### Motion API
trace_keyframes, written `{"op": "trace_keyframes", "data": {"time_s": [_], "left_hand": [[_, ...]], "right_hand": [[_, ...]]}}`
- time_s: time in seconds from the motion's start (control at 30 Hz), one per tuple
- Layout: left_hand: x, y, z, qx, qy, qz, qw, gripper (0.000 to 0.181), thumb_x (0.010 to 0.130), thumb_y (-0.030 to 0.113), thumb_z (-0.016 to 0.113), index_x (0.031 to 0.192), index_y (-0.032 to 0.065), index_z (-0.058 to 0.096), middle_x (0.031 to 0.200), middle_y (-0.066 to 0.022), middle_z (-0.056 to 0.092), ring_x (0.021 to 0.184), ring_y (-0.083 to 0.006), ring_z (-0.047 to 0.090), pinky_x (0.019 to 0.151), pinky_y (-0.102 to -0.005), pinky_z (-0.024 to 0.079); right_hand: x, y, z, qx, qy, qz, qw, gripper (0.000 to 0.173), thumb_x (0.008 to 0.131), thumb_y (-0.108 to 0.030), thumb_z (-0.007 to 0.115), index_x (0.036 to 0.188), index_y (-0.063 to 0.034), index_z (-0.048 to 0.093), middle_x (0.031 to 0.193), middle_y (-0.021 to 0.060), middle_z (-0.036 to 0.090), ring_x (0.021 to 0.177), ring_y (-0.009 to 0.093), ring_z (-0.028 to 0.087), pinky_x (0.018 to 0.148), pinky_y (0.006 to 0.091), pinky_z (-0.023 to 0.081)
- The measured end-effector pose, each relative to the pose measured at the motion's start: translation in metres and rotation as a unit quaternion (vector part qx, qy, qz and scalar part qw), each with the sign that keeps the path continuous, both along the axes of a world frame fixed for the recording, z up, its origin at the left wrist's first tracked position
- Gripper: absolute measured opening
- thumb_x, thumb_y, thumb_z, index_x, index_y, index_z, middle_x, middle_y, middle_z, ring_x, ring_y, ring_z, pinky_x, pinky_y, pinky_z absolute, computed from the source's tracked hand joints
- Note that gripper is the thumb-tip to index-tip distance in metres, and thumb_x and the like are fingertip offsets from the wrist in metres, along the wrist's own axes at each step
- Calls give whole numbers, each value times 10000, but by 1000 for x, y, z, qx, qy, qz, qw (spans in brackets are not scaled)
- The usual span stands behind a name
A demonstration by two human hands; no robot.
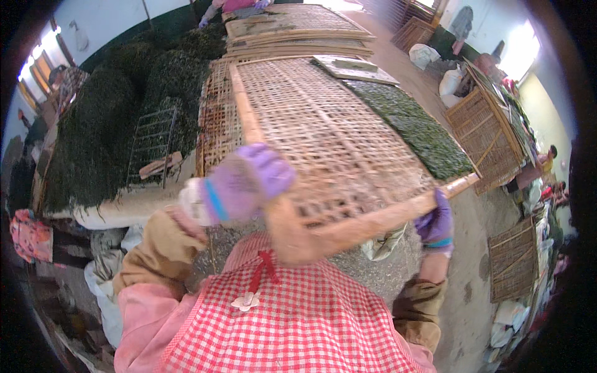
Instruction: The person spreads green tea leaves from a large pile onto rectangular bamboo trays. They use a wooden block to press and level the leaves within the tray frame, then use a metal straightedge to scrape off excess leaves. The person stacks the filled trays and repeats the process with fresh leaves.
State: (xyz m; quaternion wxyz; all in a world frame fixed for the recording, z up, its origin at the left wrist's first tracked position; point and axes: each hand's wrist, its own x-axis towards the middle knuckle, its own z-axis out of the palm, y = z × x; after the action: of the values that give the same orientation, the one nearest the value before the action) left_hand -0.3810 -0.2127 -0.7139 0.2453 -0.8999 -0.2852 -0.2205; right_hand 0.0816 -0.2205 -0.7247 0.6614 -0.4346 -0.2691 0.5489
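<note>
Both my hands wear purple gloves and hold a bamboo-framed woven rack (326, 135) at its near side. My left hand (254, 179) grips the left rail close to the near corner, slightly blurred. The near rail's right part is in the grip of my right hand (434, 221), its fingers partly hidden by the rack. A strip of dark green, seaweed-like material (413, 126) covers the rack's right side. On the far right part lies a flat board with a small block (357, 67) on it. The rest of the weave shows bare. Another woven rack (217, 121) lies beneath, to the left.
A large dark green heap (107, 112) fills the left, with a metal grid frame (154, 144) and a wooden piece (161, 164) at its edge. Stacked racks (298, 39) stand beyond, with a co-worker's gloved hands (262, 4) behind. More racks (489, 133), sacks and people are at right.
</note>
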Motion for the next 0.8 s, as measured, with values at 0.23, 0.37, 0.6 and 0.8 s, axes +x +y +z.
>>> {"op": "trace_keyframes", "data": {"time_s": [0.23, 0.37, 0.6, 0.8], "left_hand": [[168, -7, -64, -63, -25, -117, 991, 140, 751, 266, 635, 770, 129, 618, 745, -7, 608, 692, -207, 603, 666, -341, 485], [171, 68, -81, -186, -108, -328, 920, 185, 769, 301, 672, 826, 134, 616, 771, 2, 627, 698, -212, 617, 686, -339, 498], [10, 132, -110, -401, 70, 70, 911, 316, 929, 378, 550, 1088, 110, 604, 1049, -69, 645, 1005, -245, 614, 874, -412, 473], [-33, 265, -93, -451, 13, 150, 880, 410, 1016, 384, 450, 1258, 95, 610, 1210, -153, 646, 1112, -318, 624, 998, -422, 472]], "right_hand": [[130, 37, -16, -84, -101, -34, 991, 401, 948, -305, 595, 1231, -23, 603, 1178, 136, 671, 1078, 287, 642, 986, 426, 506], [182, 25, -114, -133, -60, -91, 985, 433, 949, -310, 580, 1256, -5, 601, 1200, 142, 663, 1108, 307, 626, 980, 433, 499], [230, -65, -174, -247, -68, -171, 951, 616, 941, -525, 564, 1286, -16, 597, 1275, 144, 616, 1092, 309, 608, 986, 424, 468], [213, -43, -145, -299, -155, -218, 916, 677, 923, -580, 565, 1296, -16, 585, 1278, 148, 606, 1091, 305, 596, 980, 416, 465]]}}
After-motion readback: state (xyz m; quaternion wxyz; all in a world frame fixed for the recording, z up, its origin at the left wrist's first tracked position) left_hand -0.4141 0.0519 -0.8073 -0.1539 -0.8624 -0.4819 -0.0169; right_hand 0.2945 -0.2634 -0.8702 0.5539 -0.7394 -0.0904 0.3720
